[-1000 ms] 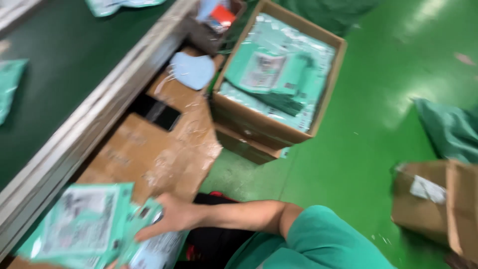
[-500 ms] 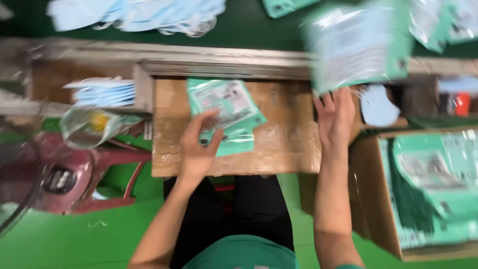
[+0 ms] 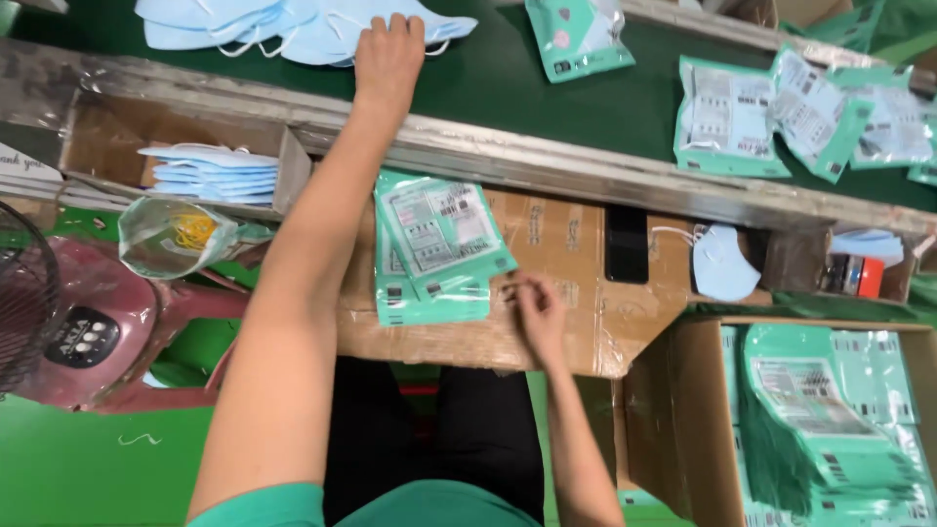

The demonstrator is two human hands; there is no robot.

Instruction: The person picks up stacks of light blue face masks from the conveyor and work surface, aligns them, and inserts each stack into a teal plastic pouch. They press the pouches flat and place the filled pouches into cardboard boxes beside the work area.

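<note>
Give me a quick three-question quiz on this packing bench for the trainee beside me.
1. True or false: the left hand rests on the pile of blue masks on the green belt.
2. What is the right hand nearest to? A) the black phone B) the stack of teal packets C) the fan
3. Fill in: the open cardboard box at the person's right holds teal ____.

Key: 1 true; 2 B; 3 packets. The right hand's fingertips lie on the cardboard worktop, right beside the stack.
</note>
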